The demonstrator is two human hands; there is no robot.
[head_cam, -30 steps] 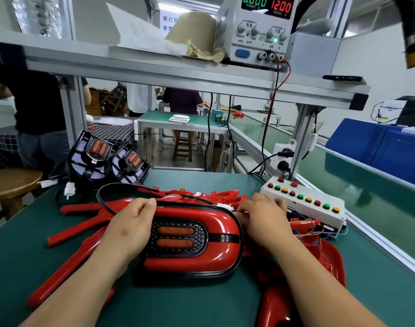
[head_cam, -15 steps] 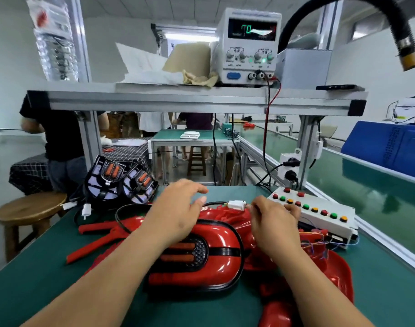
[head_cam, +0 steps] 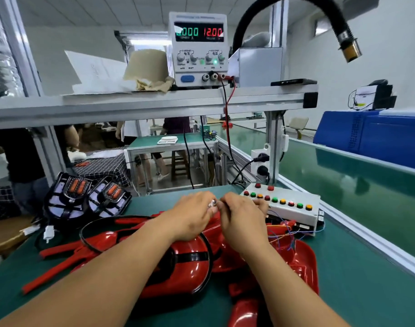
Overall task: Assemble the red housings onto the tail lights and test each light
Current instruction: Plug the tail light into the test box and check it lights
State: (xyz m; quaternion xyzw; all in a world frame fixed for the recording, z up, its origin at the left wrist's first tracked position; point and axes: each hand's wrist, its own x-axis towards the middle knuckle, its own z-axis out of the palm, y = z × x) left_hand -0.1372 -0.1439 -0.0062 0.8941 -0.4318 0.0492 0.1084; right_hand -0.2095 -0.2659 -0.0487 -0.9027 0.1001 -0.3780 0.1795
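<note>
- One tail light (head_cam: 190, 256) lies at the lower centre of the frame on the green bench (head_cam: 367, 279), with its red housing (head_cam: 185, 282) already fitted; both forearms cover much of it
- The left hand (head_cam: 192, 215) and the right hand (head_cam: 241, 218) meet just above it at mid-frame. Each pinches the small white plug (head_cam: 212, 204), which seems to end the light's black cable (head_cam: 83, 232)
- Whether the right hand also holds a mating connector is hidden
- The button box (head_cam: 284, 204) sits just right of the hands, and the power supply (head_cam: 197, 48) at upper centre reads zero current at twelve volts, so I judge this light is not yet plugged in or tested
- At the left, two bare lights (head_cam: 67, 199) lean together without housings, and loose red shells (head_cam: 305, 263) lie at the lower right, so most of the job looks left to do
</note>
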